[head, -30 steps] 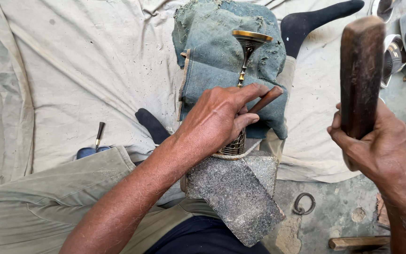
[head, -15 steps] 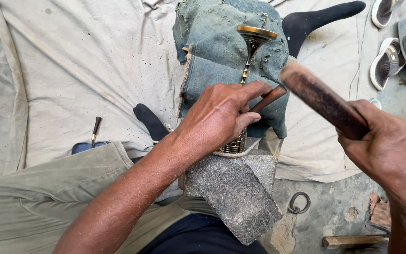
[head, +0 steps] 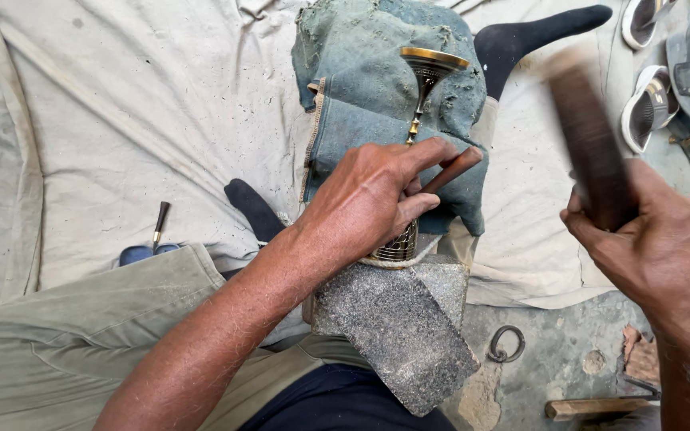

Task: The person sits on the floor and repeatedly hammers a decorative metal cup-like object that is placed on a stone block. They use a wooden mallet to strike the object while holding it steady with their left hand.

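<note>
My left hand (head: pixel 369 199) grips a short brown wooden-handled tool (head: pixel 450 169) and presses its hidden tip against a brass goblet-like piece (head: pixel 425 76). The brass piece lies along a folded blue denim cloth (head: pixel 361 88), its patterned lower part (head: pixel 399 246) resting on a rough grey stone block (head: pixel 397 327). My right hand (head: pixel 640 239) holds a dark wooden mallet (head: pixel 588 136) raised to the right of the brass piece; the mallet is blurred by motion.
A pale cloth (head: pixel 121 120) covers the ground. A small dark-handled tool (head: pixel 158 223) lies at left by my trouser leg (head: pixel 57 335). Dark-socked feet (head: pixel 537 36) flank the denim. Sandals (head: pixel 680 72) lie at top right; a metal ring (head: pixel 506 343) sits on concrete.
The mallet came down onto the tool's handle half a second ago and has swung back up to the right. My left hand has stayed on the tool and the brass piece.
</note>
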Action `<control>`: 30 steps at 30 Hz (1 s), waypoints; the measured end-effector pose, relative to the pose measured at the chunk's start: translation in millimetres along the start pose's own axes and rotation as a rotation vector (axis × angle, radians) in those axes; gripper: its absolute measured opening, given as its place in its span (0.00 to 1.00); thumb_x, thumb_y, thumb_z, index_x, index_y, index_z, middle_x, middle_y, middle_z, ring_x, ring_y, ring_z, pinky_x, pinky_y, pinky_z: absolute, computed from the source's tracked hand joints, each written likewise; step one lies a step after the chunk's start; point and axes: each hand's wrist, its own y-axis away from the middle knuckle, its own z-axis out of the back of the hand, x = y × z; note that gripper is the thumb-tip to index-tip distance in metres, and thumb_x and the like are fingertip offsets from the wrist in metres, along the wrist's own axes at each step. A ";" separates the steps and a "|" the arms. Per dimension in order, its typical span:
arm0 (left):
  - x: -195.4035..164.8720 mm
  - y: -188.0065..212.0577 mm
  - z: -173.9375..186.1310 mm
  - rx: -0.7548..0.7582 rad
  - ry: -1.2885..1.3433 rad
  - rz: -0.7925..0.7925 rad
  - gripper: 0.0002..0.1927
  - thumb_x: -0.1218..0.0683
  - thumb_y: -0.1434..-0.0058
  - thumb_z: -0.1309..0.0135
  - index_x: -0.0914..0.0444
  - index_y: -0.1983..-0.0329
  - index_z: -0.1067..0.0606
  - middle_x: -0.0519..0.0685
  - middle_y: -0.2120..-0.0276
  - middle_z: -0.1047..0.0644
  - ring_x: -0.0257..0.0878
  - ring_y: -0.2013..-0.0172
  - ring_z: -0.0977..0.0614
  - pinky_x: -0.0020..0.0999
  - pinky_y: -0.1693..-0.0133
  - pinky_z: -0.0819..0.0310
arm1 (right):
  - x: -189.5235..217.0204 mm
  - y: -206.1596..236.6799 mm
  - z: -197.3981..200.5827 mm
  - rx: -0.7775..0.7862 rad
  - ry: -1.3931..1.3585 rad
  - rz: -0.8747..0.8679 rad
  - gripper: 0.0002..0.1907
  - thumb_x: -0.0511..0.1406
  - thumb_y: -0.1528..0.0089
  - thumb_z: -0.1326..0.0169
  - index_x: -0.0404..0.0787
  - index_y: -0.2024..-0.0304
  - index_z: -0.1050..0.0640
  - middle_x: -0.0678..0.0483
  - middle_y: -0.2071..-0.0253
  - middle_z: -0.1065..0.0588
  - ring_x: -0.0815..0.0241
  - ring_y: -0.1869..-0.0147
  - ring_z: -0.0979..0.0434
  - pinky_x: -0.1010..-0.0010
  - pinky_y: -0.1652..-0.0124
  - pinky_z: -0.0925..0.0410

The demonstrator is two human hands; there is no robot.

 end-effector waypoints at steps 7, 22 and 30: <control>0.8 1.7 2.4 0.043 0.014 0.070 0.27 0.57 0.41 0.33 0.52 0.39 0.27 0.49 0.73 0.19 0.41 0.73 0.17 0.42 0.69 0.26 | 6.8 0.9 7.5 0.059 -0.086 0.043 0.15 0.32 0.39 0.37 0.36 0.51 0.23 0.53 0.67 0.26 0.63 0.67 0.25 0.67 0.63 0.28; -2.9 26.3 -0.5 -0.052 0.026 0.116 0.25 0.56 0.40 0.34 0.56 0.40 0.27 0.48 0.72 0.21 0.37 0.72 0.18 0.37 0.71 0.24 | 33.0 42.0 -79.8 -0.062 -1.098 0.177 0.20 0.26 0.38 0.36 0.40 0.50 0.32 0.49 0.58 0.23 0.58 0.50 0.17 0.61 0.48 0.19; -6.7 30.0 -2.4 -0.093 0.007 0.070 0.27 0.57 0.40 0.34 0.55 0.38 0.28 0.49 0.68 0.20 0.38 0.68 0.16 0.37 0.67 0.22 | 12.2 20.2 -9.2 0.028 -0.408 -0.022 0.15 0.30 0.41 0.36 0.37 0.54 0.25 0.50 0.63 0.22 0.61 0.60 0.18 0.66 0.58 0.20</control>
